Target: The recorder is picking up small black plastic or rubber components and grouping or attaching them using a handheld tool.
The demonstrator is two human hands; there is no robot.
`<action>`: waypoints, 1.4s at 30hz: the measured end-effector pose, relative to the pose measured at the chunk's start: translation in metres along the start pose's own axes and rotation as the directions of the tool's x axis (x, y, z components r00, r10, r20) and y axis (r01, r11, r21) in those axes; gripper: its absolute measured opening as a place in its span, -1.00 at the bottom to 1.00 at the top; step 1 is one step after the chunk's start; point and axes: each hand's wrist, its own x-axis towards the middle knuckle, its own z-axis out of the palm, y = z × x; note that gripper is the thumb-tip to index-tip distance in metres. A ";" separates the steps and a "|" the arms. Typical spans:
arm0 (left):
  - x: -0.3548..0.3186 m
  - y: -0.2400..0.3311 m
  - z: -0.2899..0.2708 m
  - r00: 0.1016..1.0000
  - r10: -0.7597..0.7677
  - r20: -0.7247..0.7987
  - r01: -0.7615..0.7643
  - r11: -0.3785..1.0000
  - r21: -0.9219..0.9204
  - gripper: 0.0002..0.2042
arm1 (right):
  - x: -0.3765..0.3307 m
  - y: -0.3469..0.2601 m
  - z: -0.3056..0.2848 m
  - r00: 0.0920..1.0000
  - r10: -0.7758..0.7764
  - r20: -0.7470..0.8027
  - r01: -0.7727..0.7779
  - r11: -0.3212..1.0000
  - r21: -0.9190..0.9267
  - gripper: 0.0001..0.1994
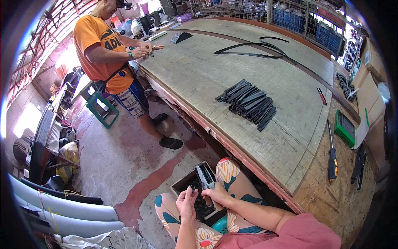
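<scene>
1. Nearest the camera, a pink sleeve (306, 234) is seen to the right of the wooden box (181, 179); patterned legs (244, 195) are spread on either side of the box.
2. Over the box, a silver-grey tool (205, 175) is held. Its long axis is slanted: the front end is pointed away from the body and slightly left, the rear end back toward the right hand (215, 195).
3. The tool's rear part is grasped by the right hand, with the fingers wrapped round it.
4. By the left hand (187, 204), also over the box and just beside the tool, a small dark piece (193, 189) is pinched between the fingertips; its direction cannot be made out.
5. Dark scraps (200, 207) are contained in the box.
6. Beyond the box and to its right, black strips (248, 103) are heaped on the surface (199, 91), most laid slantwise.
7. Bold dark lettering is borne by the orange shirt (97, 41) of a co-worker, beyond the box to the left; no writing can be read on the tool.
</scene>
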 end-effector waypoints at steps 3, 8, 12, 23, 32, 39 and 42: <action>-0.001 0.001 0.001 1.000 -0.014 -0.001 0.014 1.000 0.006 -0.91 | 0.002 0.006 0.001 0.999 -0.027 -0.024 0.027 1.000 -0.010 -0.78; -0.001 0.000 0.000 1.000 -0.005 -0.011 0.005 1.000 0.005 -0.91 | -0.002 -0.002 0.001 0.999 -0.015 -0.030 0.014 1.000 -0.020 -0.78; -0.001 0.000 0.002 1.000 -0.003 -0.001 0.003 1.000 0.005 -0.91 | 0.005 0.009 0.000 1.000 0.007 -0.014 -0.008 1.000 -0.019 -0.80; -0.003 0.002 0.000 1.000 -0.004 -0.029 0.004 1.000 0.019 -0.91 | 0.001 0.005 0.000 1.000 -0.012 -0.020 0.012 1.000 -0.012 -0.77; 0.000 0.001 -0.002 1.000 0.001 -0.028 -0.001 1.000 -0.014 -0.90 | 0.007 0.013 0.001 0.999 -0.031 -0.024 0.032 0.999 0.023 -0.78; 0.000 0.002 -0.001 1.000 0.011 -0.020 -0.011 1.000 0.010 -0.89 | 0.005 0.006 -0.001 0.999 -0.037 -0.020 0.036 0.999 -0.006 -0.78; -0.003 0.001 0.002 1.000 0.018 -0.016 -0.018 1.000 0.020 -0.89 | 0.002 0.008 -0.002 0.999 -0.029 -0.018 0.029 0.999 0.018 -0.78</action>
